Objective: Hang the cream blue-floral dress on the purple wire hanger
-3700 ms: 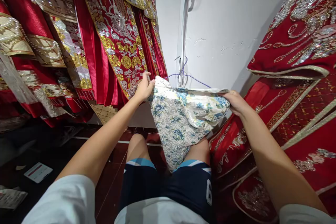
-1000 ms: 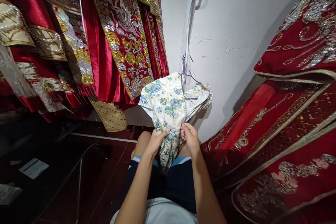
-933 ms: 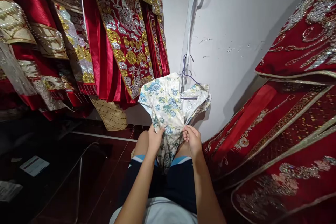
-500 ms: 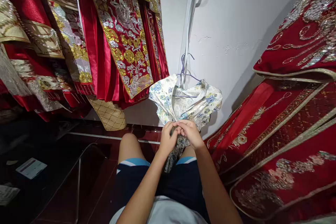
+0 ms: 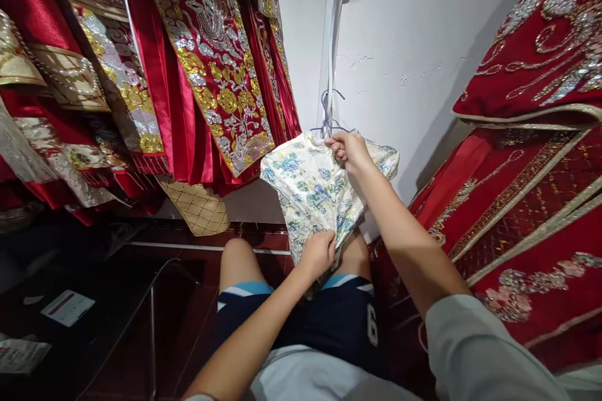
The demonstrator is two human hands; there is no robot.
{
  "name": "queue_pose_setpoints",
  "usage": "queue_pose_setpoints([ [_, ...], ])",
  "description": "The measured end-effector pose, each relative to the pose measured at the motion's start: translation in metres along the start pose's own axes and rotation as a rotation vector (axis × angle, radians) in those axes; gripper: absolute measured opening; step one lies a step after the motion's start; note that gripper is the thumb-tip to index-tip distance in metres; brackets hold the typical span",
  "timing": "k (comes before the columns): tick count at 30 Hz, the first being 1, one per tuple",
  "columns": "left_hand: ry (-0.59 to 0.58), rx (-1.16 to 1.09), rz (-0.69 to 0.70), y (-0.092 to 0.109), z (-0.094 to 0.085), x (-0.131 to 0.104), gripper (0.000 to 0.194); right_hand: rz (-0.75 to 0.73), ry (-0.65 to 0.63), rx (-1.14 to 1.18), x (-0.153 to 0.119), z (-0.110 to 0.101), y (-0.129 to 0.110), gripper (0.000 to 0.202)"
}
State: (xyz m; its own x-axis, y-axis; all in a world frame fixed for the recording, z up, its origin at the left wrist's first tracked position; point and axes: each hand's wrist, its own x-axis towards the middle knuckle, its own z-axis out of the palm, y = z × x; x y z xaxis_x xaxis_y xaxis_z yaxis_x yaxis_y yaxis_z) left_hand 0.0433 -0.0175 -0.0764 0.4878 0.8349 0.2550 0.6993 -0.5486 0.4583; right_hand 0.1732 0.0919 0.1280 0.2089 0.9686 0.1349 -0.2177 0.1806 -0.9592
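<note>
A white short-sleeved shirt with blue and green flowers [image 5: 305,185] hangs in front of me on a thin purple wire hanger [image 5: 324,100]. My left hand [image 5: 318,255] is closed on the shirt's lower front, bunching the cloth above my lap. My right hand [image 5: 348,149] pinches the shirt at the neckline, just below the hanger. The front edges lie together between my hands. The shirt's lower end is partly hidden behind my left hand.
Red embroidered garments [image 5: 226,69] hang at the left, and more beaded red ones [image 5: 527,200] crowd the right. A white pole [image 5: 332,31] stands against the wall. At lower left a dark table [image 5: 108,326] bears a white card [image 5: 68,307].
Both hands were together at the shirt's middle. The right has moved up to the neckline and the left slightly down. The open collar is now drawn together and the front spread flatter.
</note>
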Motion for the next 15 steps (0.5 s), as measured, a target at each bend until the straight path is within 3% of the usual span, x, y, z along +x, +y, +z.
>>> queue_pose_setpoints([
  [2, -0.007, -0.044, 0.036, -0.004, -0.015, 0.008, 0.016, -0.032, -0.027, -0.019, -0.01, -0.002, 0.008, 0.015],
  [4, 0.078, -0.129, 0.079, -0.007, -0.041, 0.025, 0.014, -0.056, -0.047, -0.055, -0.021, -0.005, 0.018, 0.017],
  [8, 0.474, -0.232, 0.182, -0.004, -0.114, 0.079, 0.028, -0.128, -0.097, -0.108, -0.036, -0.011, 0.022, 0.02],
  [9, 0.524, -0.22, 0.241, 0.0, -0.131, 0.093, 0.03, -0.159, -0.115, -0.116, -0.037, -0.012, 0.021, 0.02],
  [12, 0.518, -0.148, 0.382, 0.013, -0.166, 0.123, 0.013, -0.24, -0.155, -0.151, -0.032, -0.013, 0.02, 0.019],
  [15, 0.535, -0.108, 0.414, 0.024, -0.18, 0.135, 0.012, -0.24, -0.111, -0.241, -0.02, -0.014, 0.035, 0.019],
])
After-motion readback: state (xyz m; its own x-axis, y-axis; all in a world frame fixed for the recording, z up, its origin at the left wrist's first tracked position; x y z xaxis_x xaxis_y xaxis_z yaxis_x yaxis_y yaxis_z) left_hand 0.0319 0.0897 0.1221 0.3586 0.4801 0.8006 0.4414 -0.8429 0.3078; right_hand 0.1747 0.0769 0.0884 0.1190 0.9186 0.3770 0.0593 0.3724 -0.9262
